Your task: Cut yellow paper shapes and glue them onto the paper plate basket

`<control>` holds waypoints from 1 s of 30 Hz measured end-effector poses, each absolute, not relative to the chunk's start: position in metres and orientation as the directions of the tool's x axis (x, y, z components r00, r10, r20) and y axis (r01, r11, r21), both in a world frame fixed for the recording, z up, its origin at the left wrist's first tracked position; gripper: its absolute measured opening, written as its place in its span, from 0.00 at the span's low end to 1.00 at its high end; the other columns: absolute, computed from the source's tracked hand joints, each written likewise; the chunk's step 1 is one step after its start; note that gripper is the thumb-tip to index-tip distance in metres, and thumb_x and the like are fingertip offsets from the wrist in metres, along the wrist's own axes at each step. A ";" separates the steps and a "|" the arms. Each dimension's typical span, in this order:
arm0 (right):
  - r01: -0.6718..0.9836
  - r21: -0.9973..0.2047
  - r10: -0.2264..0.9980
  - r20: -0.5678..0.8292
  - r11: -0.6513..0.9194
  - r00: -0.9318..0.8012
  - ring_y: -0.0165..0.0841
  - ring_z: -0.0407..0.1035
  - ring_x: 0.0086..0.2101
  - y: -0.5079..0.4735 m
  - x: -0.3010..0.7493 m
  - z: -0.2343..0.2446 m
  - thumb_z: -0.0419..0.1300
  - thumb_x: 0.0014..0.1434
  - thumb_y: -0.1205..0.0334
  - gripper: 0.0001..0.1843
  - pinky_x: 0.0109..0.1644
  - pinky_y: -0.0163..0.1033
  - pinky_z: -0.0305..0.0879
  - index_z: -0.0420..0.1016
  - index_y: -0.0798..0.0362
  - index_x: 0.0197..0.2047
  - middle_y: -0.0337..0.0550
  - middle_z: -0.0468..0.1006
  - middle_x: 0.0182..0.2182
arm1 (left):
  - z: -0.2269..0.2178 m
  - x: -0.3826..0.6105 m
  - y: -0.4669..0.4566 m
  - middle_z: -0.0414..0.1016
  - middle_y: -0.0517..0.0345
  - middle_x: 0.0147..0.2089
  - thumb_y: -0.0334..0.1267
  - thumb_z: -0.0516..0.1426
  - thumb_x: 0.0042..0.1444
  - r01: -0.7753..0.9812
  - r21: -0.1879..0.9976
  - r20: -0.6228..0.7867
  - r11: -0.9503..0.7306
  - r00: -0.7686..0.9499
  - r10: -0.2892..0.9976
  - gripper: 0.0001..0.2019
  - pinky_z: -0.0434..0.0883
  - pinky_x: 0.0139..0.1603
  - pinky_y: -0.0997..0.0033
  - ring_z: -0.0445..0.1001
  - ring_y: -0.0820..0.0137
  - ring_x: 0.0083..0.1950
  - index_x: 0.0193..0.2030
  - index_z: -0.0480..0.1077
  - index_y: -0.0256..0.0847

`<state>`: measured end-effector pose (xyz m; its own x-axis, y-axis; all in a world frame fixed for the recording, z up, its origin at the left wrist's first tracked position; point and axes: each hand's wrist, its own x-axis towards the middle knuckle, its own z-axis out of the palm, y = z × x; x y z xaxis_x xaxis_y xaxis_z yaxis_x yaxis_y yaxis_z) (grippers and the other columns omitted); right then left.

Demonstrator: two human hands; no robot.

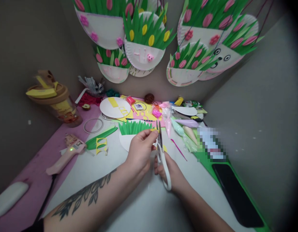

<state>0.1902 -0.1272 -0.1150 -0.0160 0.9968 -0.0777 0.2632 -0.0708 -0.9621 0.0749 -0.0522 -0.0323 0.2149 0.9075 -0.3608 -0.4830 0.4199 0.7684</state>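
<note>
My left hand [140, 148] pinches a small piece of yellow paper [154, 130] between thumb and fingers. White-handled scissors [166, 172] are in my right hand [173, 172], its fingers through the handles. Their blades point away from me, slightly parted, right beside the yellow paper; whether they touch it I cannot tell. Beyond my left hand lies a white paper plate piece [124, 139] with a fringe of green paper grass [133, 127], partly hidden by that hand. A bit of yellow paper also shows behind the scissors.
On the left are a pink glue gun [66, 154], green paper strips [102, 138], a cut yellow scrap [101, 146] and a lidded cup [63, 106]. Piping bags [179, 127], a phone [212, 143] and a black slab [237, 193] lie right. Decorated plates [145, 48] hang above.
</note>
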 end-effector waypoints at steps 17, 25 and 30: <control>0.273 -0.960 0.997 -0.069 -0.062 -0.019 0.32 0.64 0.27 -0.127 0.191 -0.121 0.55 0.55 0.38 0.23 0.30 0.37 0.61 0.61 0.51 0.35 0.38 0.68 0.27 | -0.034 0.076 -0.053 0.64 0.65 0.24 0.41 0.66 0.41 -0.478 0.768 -0.370 0.427 0.214 0.904 0.11 0.56 0.25 0.79 0.60 0.79 0.26 0.24 0.70 0.36; 0.275 -0.961 0.999 -0.048 -0.039 -0.026 0.32 0.64 0.26 -0.127 0.191 -0.118 0.53 0.54 0.33 0.27 0.29 0.37 0.61 0.61 0.51 0.34 0.38 0.68 0.27 | -0.033 0.077 -0.053 0.63 0.65 0.24 0.40 0.65 0.41 -0.461 0.777 -0.374 0.428 0.208 0.904 0.10 0.56 0.25 0.78 0.59 0.79 0.26 0.23 0.70 0.37; 0.269 -0.962 0.998 -0.058 -0.048 -0.031 0.32 0.64 0.27 -0.127 0.192 -0.118 0.54 0.54 0.32 0.28 0.29 0.37 0.60 0.62 0.51 0.35 0.39 0.68 0.27 | -0.032 0.077 -0.053 0.64 0.65 0.24 0.40 0.64 0.42 -0.450 0.788 -0.371 0.420 0.196 0.908 0.10 0.57 0.25 0.78 0.59 0.79 0.26 0.24 0.70 0.37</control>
